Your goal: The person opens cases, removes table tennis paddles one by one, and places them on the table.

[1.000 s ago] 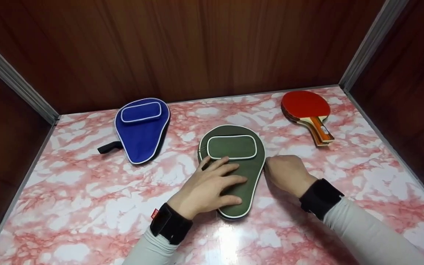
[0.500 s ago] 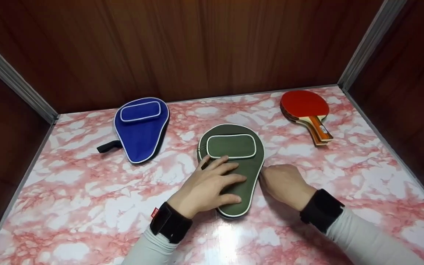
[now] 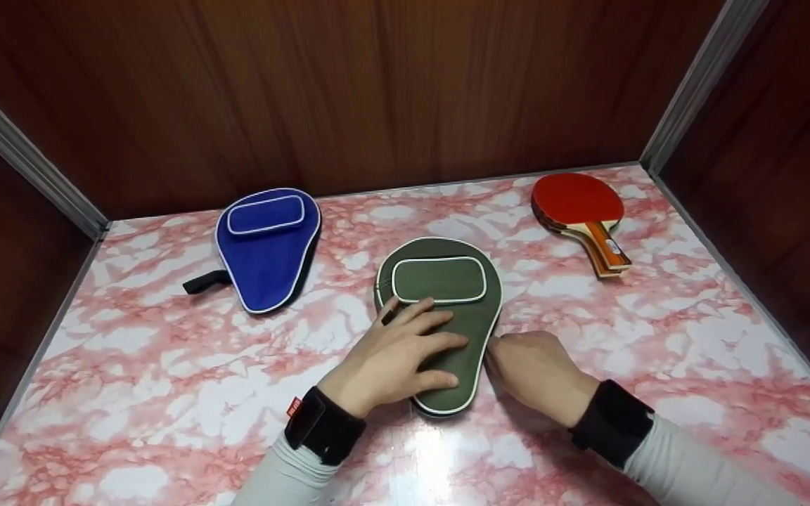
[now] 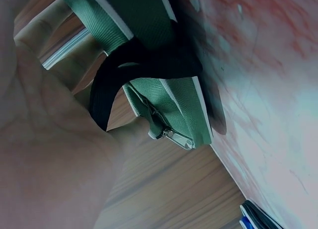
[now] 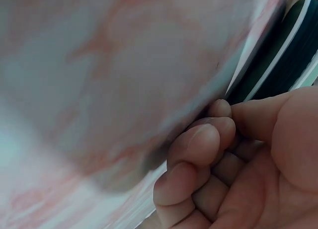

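A green table tennis bat case [image 3: 440, 280] with white piping and a raised pocket lies on the table, its narrow end toward me. My left hand [image 3: 394, 362] rests on its lower left part with the fingers spread. In the left wrist view, a black strap loop [image 4: 134, 62] passes between that palm and the case, and a metal zipper pull [image 4: 179, 138] hangs on the case's side. Curled against the case's right edge, my right hand [image 3: 535, 376] brings thumb and forefinger together at the zip line. Whatever zipper pull they pinch is hidden behind the fingers.
At the back left lies a blue bat case [image 3: 264, 260] with a black strap [image 3: 207, 281] sticking out. Two stacked table tennis bats [image 3: 577, 200], the top one red, lie at the back right. Wooden walls [image 3: 377, 91] enclose the table on three sides.
My right hand has slid down the right edge of the green case, toward its narrow end and toward me. The left hand stays spread in place on the case.
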Available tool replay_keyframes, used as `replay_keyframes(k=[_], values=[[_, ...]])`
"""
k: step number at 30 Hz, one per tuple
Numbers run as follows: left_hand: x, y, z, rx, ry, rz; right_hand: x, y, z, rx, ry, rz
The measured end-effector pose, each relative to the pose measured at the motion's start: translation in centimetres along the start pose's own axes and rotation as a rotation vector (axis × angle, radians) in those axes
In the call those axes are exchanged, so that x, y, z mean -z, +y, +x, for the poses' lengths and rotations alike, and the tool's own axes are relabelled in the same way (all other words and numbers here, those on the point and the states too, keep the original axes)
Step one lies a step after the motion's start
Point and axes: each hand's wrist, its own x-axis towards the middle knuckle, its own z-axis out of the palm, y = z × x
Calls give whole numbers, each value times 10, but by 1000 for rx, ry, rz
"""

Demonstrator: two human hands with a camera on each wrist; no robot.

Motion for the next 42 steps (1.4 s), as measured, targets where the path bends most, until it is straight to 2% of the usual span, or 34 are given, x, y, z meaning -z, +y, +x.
replay_keyframes(k=[4,11,14,18,29,37,42], values=[[-1,0,0,2,3,-1,-2,-5,-4,27,36,-2],[0,0,0,-7,5,13,-2,-16,-8,4,7,-19],[0,0,1,-5,7,13,-3,-20,-11,17,34,-34],[-1,0,1,-5,7,21,-5,-22,-14,35,61,-50],[-3,1,1,-9,18,55,-7,-25,-19,46,71,-50],[-5,3,3,8,20,71,-4,-25,-22,32,42,8],[6,-2,1,5,-30,6,0,-24,-21,27,3,45]])
